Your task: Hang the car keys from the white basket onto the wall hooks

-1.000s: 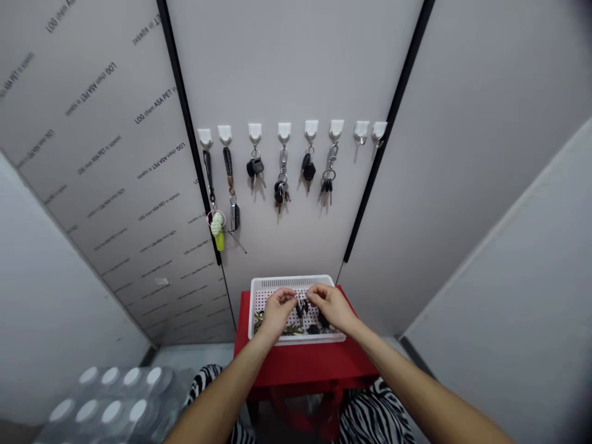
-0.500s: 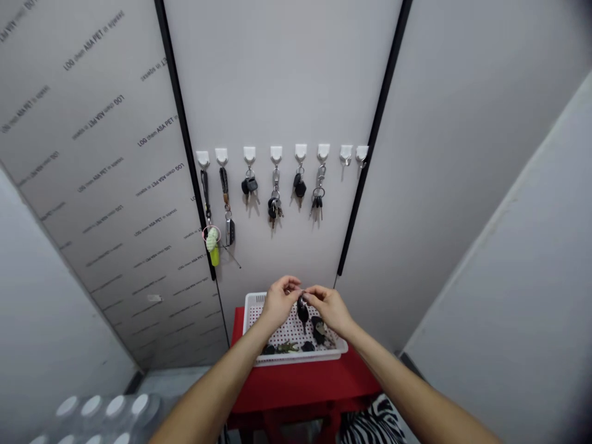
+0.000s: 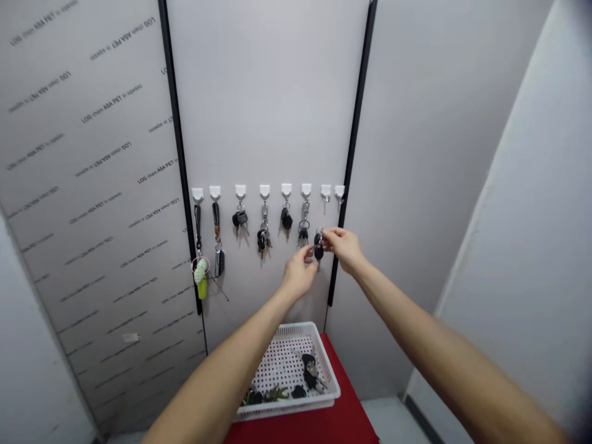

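Pinched by its ring in my right hand (image 3: pixel 343 248), a bunch of black-headed keys (image 3: pixel 319 251) hangs just below the right end of the hook row. My left hand (image 3: pixel 300 271) is close on its left side, fingers half curled and thumb apart; whether a fingertip touches the keys is hard to tell. Above both hands are two white hooks, one (image 3: pixel 325 192) on the panel and another (image 3: pixel 340 193) by the black strip. Immediately left, a key bunch (image 3: pixel 303 231) on a metal clasp hangs from its own hook.
More keys hang along the row, among them a key fob (image 3: pixel 219 262) on a braided strap and a keychain with a green charm (image 3: pixel 200 271). Below, a white perforated basket (image 3: pixel 330 376) holds several keys (image 3: pixel 309 370) on a red table (image 3: pixel 354 407).
Both hands have risen from over the basket to the wall, carrying the black keys up beneath the right-hand hooks. My left hand has come off the ring. The view has shifted too.
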`<state>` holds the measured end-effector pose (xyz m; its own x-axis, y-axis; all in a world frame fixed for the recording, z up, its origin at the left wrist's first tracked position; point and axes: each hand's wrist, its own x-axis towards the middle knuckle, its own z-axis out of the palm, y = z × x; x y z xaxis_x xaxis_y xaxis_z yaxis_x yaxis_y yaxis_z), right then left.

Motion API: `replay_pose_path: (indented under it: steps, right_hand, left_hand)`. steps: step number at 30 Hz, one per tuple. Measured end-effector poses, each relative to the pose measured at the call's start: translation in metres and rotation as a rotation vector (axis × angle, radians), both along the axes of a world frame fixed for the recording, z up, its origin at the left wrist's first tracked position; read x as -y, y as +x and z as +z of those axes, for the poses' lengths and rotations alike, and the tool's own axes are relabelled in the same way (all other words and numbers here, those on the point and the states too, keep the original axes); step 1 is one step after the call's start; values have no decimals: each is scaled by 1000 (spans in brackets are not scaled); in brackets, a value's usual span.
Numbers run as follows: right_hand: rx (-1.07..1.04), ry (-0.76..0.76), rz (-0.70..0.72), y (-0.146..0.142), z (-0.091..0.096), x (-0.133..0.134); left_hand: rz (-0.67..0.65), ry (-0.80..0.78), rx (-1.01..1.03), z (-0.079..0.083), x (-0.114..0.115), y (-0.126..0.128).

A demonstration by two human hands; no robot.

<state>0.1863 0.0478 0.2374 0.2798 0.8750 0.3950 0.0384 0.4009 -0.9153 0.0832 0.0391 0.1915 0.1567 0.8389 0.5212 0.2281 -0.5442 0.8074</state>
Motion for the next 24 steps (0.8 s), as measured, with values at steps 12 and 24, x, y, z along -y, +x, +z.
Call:
replay_pose_path:
  steps: [12, 24]
  right_hand:
    - [-137, -35, -220, 9, 66, -43]
    - [-90, -47, -291, 14, 41, -40]
  left_hand:
    - [69, 15, -20, 18, -1, -7]
    - [44, -105, -48, -28, 4, -20]
